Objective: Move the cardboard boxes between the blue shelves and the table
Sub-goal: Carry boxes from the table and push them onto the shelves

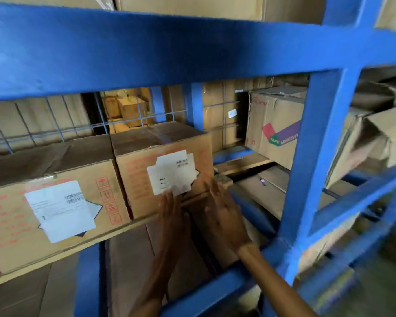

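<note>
Two cardboard boxes with white labels and red print stand side by side on a wooden board in the blue shelves (pixel 313 143). The smaller box (pixel 169 165) is on the right, the larger box (pixel 55 209) on the left. My left hand (pixel 171 209) lies flat with fingers straight against the lower front of the smaller box, fingertips on its torn label. My right hand (pixel 224 211) is open, fingers extended, at that box's lower right corner. Neither hand is closed around the box.
A box with a coloured tape logo (pixel 272 131) stands deeper on the right. A thick blue beam (pixel 169 49) runs overhead, and wire mesh (pixel 43 124) backs the shelf. More boxes fill the shelves above, below and to the right.
</note>
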`<move>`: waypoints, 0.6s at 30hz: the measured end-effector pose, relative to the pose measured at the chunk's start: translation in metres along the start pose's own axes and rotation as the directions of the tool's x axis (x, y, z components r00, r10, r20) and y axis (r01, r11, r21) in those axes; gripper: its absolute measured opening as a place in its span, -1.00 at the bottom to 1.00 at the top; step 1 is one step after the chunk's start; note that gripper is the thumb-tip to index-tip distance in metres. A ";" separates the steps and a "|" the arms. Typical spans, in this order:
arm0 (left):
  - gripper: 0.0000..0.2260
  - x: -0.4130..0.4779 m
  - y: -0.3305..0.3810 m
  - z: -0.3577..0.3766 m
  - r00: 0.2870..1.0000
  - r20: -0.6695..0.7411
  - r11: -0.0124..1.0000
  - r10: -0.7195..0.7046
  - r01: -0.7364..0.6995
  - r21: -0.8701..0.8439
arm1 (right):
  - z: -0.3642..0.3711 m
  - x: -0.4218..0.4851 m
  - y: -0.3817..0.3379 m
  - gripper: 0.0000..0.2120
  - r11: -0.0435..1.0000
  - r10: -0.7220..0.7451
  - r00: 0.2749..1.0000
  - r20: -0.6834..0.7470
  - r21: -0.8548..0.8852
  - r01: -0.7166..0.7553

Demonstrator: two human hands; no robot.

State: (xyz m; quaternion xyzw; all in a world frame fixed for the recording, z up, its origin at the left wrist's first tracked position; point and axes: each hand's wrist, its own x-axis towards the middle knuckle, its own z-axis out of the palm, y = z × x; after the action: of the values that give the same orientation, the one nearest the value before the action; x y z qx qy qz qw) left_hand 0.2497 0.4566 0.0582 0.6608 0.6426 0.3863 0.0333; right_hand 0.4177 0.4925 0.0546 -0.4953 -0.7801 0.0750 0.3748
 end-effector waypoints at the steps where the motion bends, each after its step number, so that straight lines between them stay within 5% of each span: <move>1: -0.46 -0.009 0.006 0.001 0.998 0.049 1.000 0.025 -0.025 0.001 | -0.010 -0.015 -0.004 -0.41 0.997 0.081 0.997 0.022 -0.018 -0.080; 4: -0.45 -0.037 0.024 0.000 0.977 0.121 0.983 0.177 -0.169 -0.072 | -0.041 -0.068 -0.016 -0.39 0.963 0.262 0.965 0.014 -0.067 -0.261; 10: -0.50 -0.098 0.099 0.020 0.879 0.274 0.893 0.391 -0.290 -0.345 | -0.111 -0.195 -0.034 -0.45 0.831 0.478 0.849 -0.226 -0.197 -0.520; 14: -0.48 -0.163 0.151 0.046 0.714 0.351 0.775 0.606 -0.430 -0.462 | -0.157 -0.291 -0.047 -0.43 0.627 0.632 0.683 -0.366 -0.277 -0.728; 18: -0.42 -0.245 0.208 0.061 0.510 0.406 0.645 0.759 -0.503 -0.575 | -0.199 -0.397 -0.076 -0.43 0.353 0.734 0.437 -0.519 -0.258 -0.899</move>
State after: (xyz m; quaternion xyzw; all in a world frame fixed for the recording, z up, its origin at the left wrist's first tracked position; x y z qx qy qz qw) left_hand 0.4854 0.2345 0.0133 0.9183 0.2110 0.2500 0.2231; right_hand 0.5852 0.0755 0.0299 -0.9038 -0.3387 -0.0311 0.2598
